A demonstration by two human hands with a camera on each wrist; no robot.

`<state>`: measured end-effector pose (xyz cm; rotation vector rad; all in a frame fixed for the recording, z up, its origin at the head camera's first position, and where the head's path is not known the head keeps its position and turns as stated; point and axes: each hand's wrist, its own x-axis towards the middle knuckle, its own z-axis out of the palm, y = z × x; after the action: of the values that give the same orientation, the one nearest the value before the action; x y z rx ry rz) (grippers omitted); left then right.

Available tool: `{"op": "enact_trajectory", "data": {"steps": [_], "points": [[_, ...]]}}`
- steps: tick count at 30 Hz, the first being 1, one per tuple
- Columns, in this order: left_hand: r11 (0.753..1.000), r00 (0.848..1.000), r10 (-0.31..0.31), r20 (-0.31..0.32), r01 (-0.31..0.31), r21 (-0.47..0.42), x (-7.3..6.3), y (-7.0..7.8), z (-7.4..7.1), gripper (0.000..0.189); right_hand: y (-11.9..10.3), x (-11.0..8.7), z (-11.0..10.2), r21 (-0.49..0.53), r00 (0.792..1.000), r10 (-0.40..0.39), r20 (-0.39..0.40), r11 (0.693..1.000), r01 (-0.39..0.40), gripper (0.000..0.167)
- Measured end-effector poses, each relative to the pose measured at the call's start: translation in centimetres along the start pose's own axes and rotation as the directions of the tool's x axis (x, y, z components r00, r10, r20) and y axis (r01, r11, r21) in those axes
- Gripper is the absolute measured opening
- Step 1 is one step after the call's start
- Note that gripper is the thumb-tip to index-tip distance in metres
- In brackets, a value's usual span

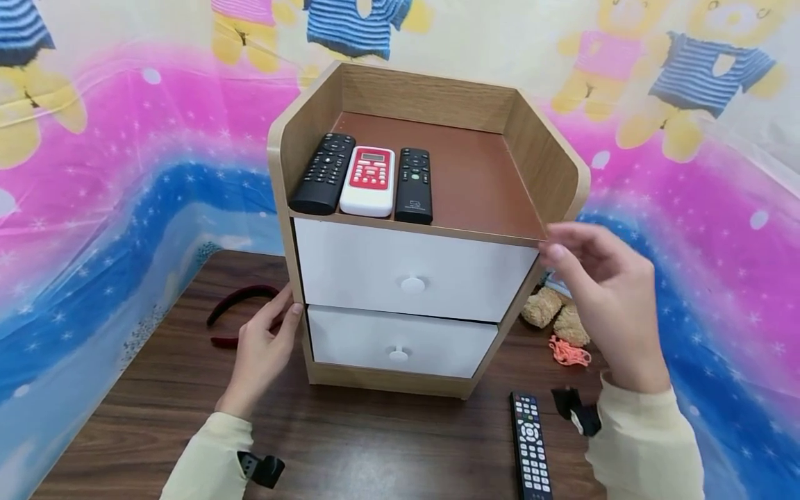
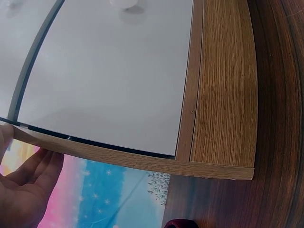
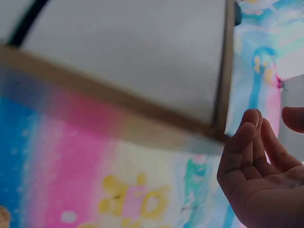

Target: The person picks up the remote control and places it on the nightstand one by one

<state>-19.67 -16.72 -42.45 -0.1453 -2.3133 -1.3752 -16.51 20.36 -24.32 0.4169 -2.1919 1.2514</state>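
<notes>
A small wooden cabinet (image 1: 387,383) with two white drawers stands on the table. My left hand (image 1: 259,354) holds its left side panel, thumb at the front edge and fingers along the outer side, as the left wrist view (image 2: 28,190) also shows. Beside the upper right front corner is my right hand (image 1: 609,305), fingers loosely bent and nothing between them; the right wrist view shows the fingers close to the cabinet edge. On the brown top lie a black remote (image 1: 323,173), a white remote with a red face (image 1: 369,198) and another black remote (image 1: 414,186).
A long black remote (image 1: 530,444) lies on the table (image 1: 387,444) at front right. Left of the cabinet is a dark red curved object (image 1: 240,300), partly hidden. Tan fuzzy items (image 1: 542,307) and a coral-coloured cord (image 1: 569,352) lie to the right. A printed cloth (image 1: 156,125) hangs behind.
</notes>
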Motion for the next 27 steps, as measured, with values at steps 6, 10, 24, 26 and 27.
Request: {"op": "enact_trajectory", "data": {"steps": [6, 10, 24, 26, 27], "points": [[1.000, 1.000, 0.003, -0.005, -0.004, -0.007, 0.1, 0.0, -0.1, 0.046, 8.0, -4.4, -1.2, -0.185, 0.989, 0.145, 0.026, 0.973, -0.138, 0.025], [1.000, 1.000, -0.004, 0.001, 0.004, -0.018, 0.1, 0.0, -0.1, 0.046, 14.1, -8.2, -0.9, -0.306, 0.948, 0.315, 0.036, 0.907, -0.290, 0.028], [1.000, 1.000, -0.008, -0.003, 0.008, -0.027, -0.1, 0.1, 0.1, 0.046, 24.5, -19.3, 1.6, -0.522, 0.596, 0.788, 0.152, 0.576, -0.629, 0.054], [1.000, 1.000, -0.008, -0.005, 0.008, -0.027, 0.0, 0.0, 0.1, 0.046, 25.1, -20.0, 1.9, -0.535, 0.572, 0.804, 0.163, 0.559, -0.633, 0.060], [1.000, 1.000, -0.007, -0.008, 0.007, -0.027, 0.0, -0.1, 0.2, 0.046, 25.3, -20.2, 2.0, -0.537, 0.559, 0.813, 0.164, 0.549, -0.640, 0.063]]}}
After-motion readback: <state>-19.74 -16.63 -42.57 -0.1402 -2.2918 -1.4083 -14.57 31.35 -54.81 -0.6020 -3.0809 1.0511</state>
